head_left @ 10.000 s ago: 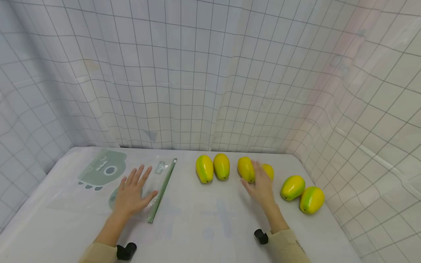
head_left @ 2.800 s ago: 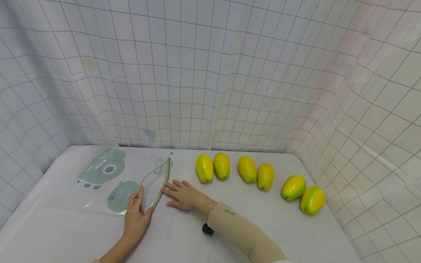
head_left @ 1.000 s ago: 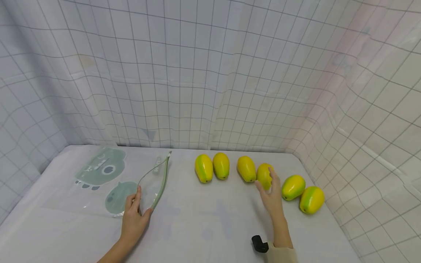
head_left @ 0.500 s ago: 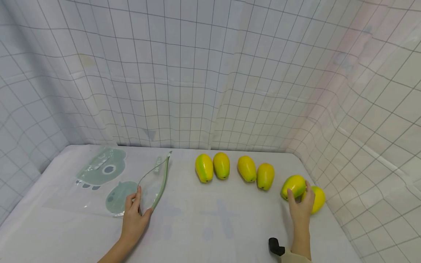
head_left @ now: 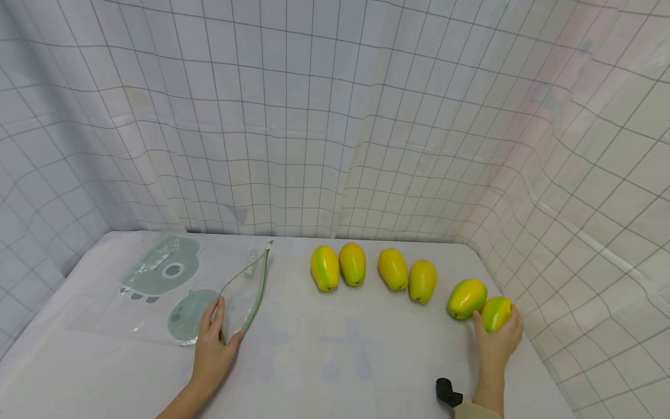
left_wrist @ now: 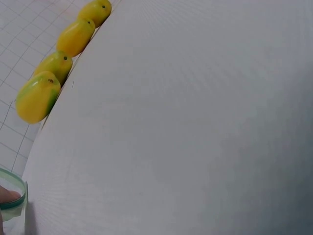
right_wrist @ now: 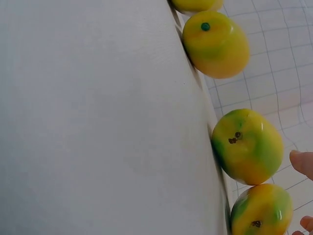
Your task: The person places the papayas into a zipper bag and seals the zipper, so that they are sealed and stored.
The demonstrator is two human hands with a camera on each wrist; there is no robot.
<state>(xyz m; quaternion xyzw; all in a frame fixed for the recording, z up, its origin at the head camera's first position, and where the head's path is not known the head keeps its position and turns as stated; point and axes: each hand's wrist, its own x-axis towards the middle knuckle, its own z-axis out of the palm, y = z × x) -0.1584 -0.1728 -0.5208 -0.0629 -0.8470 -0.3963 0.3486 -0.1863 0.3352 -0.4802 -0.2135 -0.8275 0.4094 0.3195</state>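
Note:
My left hand point(head_left: 211, 355) holds the mouth of a clear zip bag point(head_left: 152, 320) with green cartoon prints. Its fingers are inside the opening and its thumb lies at the green zip strip point(head_left: 257, 299), so the mouth gapes. The left wrist view catches the green bag rim point(left_wrist: 13, 201) around a fingertip. At the far right, my right hand point(head_left: 494, 343) spreads its thumb and fingers around the near end of the rightmost yellow-green papaya point(head_left: 496, 312). In the right wrist view the thumb point(right_wrist: 304, 164) shows apart from the papayas. Another papaya point(head_left: 467, 298) lies right beside it.
Two papayas point(head_left: 325, 267) sit in the middle near the back edge, and two more point(head_left: 392, 269) stand between them and the right pair. A gridded white curtain point(head_left: 314, 145) surrounds the white table point(head_left: 324, 349) at the back and sides.
The left hand went from flat above the bag to holding its mouth apart. The right hand left the bag and moved rightward past the papayas to the last one. The papayas stayed in place.

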